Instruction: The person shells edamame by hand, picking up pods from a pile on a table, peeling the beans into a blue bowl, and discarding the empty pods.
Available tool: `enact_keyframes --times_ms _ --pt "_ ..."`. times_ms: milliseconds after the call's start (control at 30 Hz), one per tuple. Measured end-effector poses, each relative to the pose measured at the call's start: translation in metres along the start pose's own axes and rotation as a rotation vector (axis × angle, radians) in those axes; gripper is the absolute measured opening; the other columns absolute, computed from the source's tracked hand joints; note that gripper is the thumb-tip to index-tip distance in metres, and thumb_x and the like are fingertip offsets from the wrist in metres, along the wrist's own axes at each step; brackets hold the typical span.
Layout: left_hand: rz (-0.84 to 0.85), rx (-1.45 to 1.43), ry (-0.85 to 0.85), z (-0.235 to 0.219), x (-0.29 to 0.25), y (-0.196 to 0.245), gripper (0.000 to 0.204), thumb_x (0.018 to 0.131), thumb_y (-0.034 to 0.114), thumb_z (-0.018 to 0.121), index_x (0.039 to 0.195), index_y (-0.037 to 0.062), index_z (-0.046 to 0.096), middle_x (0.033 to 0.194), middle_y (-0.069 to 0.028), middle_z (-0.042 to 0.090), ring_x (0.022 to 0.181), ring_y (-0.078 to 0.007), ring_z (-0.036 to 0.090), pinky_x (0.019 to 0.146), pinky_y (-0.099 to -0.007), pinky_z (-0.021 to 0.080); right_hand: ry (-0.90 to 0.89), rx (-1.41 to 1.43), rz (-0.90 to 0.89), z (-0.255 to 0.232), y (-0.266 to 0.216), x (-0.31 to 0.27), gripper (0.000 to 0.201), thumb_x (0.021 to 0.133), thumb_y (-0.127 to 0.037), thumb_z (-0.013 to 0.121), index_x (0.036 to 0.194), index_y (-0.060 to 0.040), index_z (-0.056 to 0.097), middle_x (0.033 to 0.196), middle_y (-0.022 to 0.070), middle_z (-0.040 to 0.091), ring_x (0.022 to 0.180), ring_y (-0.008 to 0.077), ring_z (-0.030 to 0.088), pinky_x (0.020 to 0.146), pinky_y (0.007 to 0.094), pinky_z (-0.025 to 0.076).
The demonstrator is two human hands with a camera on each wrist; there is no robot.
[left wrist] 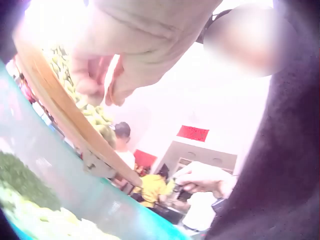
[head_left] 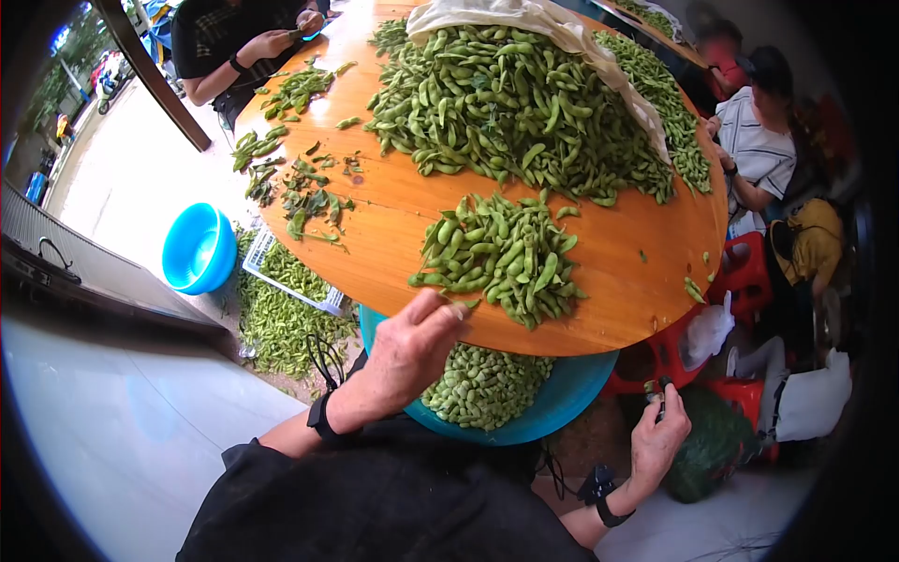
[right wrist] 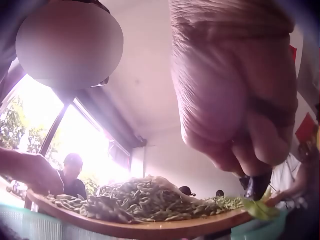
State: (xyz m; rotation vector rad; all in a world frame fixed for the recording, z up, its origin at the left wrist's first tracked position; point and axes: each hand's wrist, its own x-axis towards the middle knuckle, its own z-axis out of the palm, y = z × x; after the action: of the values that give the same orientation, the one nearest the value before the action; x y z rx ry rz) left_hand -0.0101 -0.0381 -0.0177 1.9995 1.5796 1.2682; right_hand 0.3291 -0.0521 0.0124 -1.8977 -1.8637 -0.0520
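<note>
My left hand (head_left: pixel 409 342) is at the near table edge, its thumb and forefinger pinching a green edamame pod (head_left: pixel 471 303) beside the small pile of pods (head_left: pixel 506 258). In the left wrist view, my left hand (left wrist: pixel 135 45) hides the pod. Low on the right, off the table, my right hand (head_left: pixel 658 438) grips a small dark tool (head_left: pixel 664 386). In the right wrist view, a green pod (right wrist: pixel 262 209) shows at the tip of that tool (right wrist: pixel 257 186); the fingers hide the rest of it. Beneath the table edge, a blue basin (head_left: pixel 599 375) holds many pods (head_left: pixel 487 386).
A big heap of edamame (head_left: pixel 524 103), partly under a pale cloth (head_left: pixel 534 17), covers the far side of the wooden table (head_left: pixel 375 206). Leaf scraps (head_left: pixel 309 201) lie on the left. Below are a white crate (head_left: pixel 295 281) and a blue tub (head_left: pixel 199 248). People sit around.
</note>
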Motion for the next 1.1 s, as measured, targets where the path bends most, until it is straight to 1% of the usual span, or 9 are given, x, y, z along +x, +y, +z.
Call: enact_keyframes --times_ms 167,200,233,300,400,467,633,833,1100 --pt "-0.001 0.251 -0.007 0.009 0.003 -0.015 0.024 0.078 -0.005 0.069 0.1 0.002 0.064 0.089 -0.0105 0.059 0.073 -0.0269 0.066 0.06 -0.0359 0.053 -0.003 0.286 -0.054 0.022 -0.038 0.001 0.022 0.085 0.003 0.055 0.105 0.0064 0.062 0.084 0.021 0.061 0.075 0.0385 0.062 0.067 0.0416 0.049" --pt "0.005 0.248 -0.011 0.009 0.003 -0.013 0.024 0.078 -0.005 0.069 0.1 0.002 0.064 0.089 -0.0105 0.059 0.073 -0.0269 0.066 0.06 -0.0359 0.053 -0.072 0.378 -0.057 0.03 -0.047 0.0 0.021 0.087 0.003 0.055 0.106 0.007 0.062 0.08 0.0154 0.06 0.068 0.0262 0.059 0.062 0.0353 0.047" --pt "-0.025 0.116 -0.004 0.009 0.004 -0.012 0.022 0.078 -0.006 0.069 0.098 0.0016 0.064 0.088 -0.0099 0.06 0.073 -0.0242 0.067 0.061 -0.0337 0.054 -0.139 0.47 -0.06 0.037 -0.058 0.0 0.02 0.088 0.003 0.055 0.107 0.0076 0.063 0.075 0.0097 0.06 0.062 0.0138 0.056 0.057 0.0289 0.046" --pt "-0.049 -0.02 -0.009 0.008 0.003 -0.008 0.021 0.079 -0.006 0.069 0.097 0.0011 0.064 0.088 -0.0092 0.061 0.073 -0.0215 0.068 0.062 -0.0314 0.054 -0.317 0.724 -0.019 0.046 -0.084 -0.001 0.018 0.085 0.003 0.058 0.102 0.0067 0.062 0.079 0.0149 0.061 0.064 0.0236 0.063 0.06 0.0341 0.049" --pt "-0.275 -0.597 -0.231 0.013 -0.007 -0.004 0.015 0.082 -0.008 0.068 0.094 -0.0018 0.062 0.084 -0.0095 0.065 0.079 -0.0178 0.07 0.068 -0.0275 0.056 -0.619 1.173 0.182 0.059 -0.111 -0.002 0.018 0.092 0.0 0.058 0.107 0.0083 0.061 0.073 0.0038 0.056 0.057 0.0076 0.051 0.05 0.0246 0.042" --pt "-0.205 -0.482 -0.21 0.02 -0.007 0.002 0.016 0.081 -0.008 0.069 0.094 -0.0015 0.062 0.084 -0.0095 0.064 0.078 -0.0184 0.07 0.068 -0.0279 0.056 -0.756 1.363 0.328 0.068 -0.119 0.0 0.021 0.095 -0.002 0.056 0.112 0.0099 0.059 0.072 -0.0008 0.053 0.055 0.0028 0.046 0.046 0.0205 0.038" --pt "-0.01 -0.236 -0.071 0.022 -0.003 0.009 0.018 0.08 -0.007 0.07 0.094 -0.0001 0.063 0.084 -0.0107 0.065 0.073 -0.0248 0.069 0.065 -0.0329 0.055 -0.588 1.305 0.29 0.078 -0.116 -0.001 0.019 0.095 -0.001 0.056 0.111 0.007 0.062 0.074 -0.0001 0.055 0.056 0.0027 0.047 0.046 0.0195 0.037" --pt "0.098 -0.289 -0.723 0.028 -0.017 0.003 0.013 0.085 0.002 0.06 0.097 -0.0014 0.063 0.087 -0.0168 0.06 0.076 -0.0387 0.063 0.068 -0.045 0.053 -0.343 1.317 0.369 0.043 -0.071 -0.004 0.021 0.096 -0.001 0.054 0.114 0.0067 0.061 0.081 0.0034 0.057 0.055 0.003 0.044 0.045 0.0202 0.033" --pt "0.233 0.282 -1.039 0.095 -0.029 0.015 0.02 0.082 0.023 0.063 0.089 0.0041 0.066 0.097 -0.015 0.06 0.088 -0.0325 0.065 0.07 -0.0436 0.056 -0.256 1.298 0.45 0.038 -0.045 -0.016 0.02 0.096 -0.002 0.054 0.112 0.0061 0.062 0.073 0.0009 0.053 0.054 0.0031 0.041 0.045 0.0204 0.031"
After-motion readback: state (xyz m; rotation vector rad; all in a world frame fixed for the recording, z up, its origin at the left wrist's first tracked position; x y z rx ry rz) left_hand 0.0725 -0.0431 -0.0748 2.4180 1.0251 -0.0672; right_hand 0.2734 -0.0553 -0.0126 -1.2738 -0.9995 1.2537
